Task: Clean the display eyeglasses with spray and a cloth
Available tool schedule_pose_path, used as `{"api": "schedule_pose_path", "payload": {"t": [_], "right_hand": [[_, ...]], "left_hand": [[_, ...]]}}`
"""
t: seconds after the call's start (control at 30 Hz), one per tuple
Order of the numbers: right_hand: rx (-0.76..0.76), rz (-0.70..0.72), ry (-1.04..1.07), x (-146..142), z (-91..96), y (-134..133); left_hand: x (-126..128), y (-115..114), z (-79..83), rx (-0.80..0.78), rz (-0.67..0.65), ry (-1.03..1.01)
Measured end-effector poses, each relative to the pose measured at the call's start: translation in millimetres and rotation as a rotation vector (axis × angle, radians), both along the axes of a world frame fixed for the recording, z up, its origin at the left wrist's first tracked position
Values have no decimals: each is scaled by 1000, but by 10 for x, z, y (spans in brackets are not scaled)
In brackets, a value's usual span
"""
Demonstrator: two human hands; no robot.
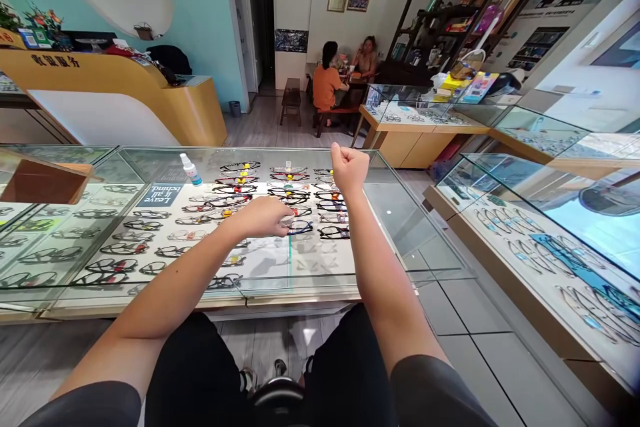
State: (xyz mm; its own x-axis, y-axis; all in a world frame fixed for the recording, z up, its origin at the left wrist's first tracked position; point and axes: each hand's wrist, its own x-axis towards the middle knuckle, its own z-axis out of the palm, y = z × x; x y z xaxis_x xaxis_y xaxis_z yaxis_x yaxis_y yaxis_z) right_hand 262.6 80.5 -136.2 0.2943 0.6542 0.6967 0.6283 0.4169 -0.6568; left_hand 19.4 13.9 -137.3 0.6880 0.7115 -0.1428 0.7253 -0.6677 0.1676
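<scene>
My left hand (pixel 267 216) reaches over the middle of the glass display case (pixel 320 285), its fingers bent down and pressed together beside a column of eyeglasses. A small whitish bit shows at the fingertips; what it is I cannot make out. Right by those fingers is a dark pair of eyeglasses with blue temples (pixel 300 227). My right hand (pixel 350 167) is closed in a fist above the right column, with nothing showing out of it. Below it sits a black-framed pair of eyeglasses (pixel 334 232). More eyeglasses (pixel 239 165) with coloured tags stand in rows.
A white spray bottle (pixel 191 169) stands at the case's back left, near a blue printed card (pixel 166 194). A wooden box-like object (pixel 43 179) is at the far left. Another display case (pixel 530 233) flanks the right. Two people sit at a table behind, near a wooden bench (pixel 291 97).
</scene>
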Motion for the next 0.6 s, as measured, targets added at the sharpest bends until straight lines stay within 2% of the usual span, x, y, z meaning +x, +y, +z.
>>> {"api": "schedule_pose_path", "payload": {"t": [0.17,0.3,0.43,0.6], "right_hand": [[-15,-2,-8,-27,-23,3],[-6,-7,-16,-34,-28,-4],[-53,-6,-47,-32,-27,-10],[-72,-22,-40,0,-39,9]], "left_hand": [[17,4,-47,-9,-20,6],[11,-14,-26,-16,-19,-20],[-56,2,40,-17,-7,-85],[-255,10,197,38,109,-202]]}}
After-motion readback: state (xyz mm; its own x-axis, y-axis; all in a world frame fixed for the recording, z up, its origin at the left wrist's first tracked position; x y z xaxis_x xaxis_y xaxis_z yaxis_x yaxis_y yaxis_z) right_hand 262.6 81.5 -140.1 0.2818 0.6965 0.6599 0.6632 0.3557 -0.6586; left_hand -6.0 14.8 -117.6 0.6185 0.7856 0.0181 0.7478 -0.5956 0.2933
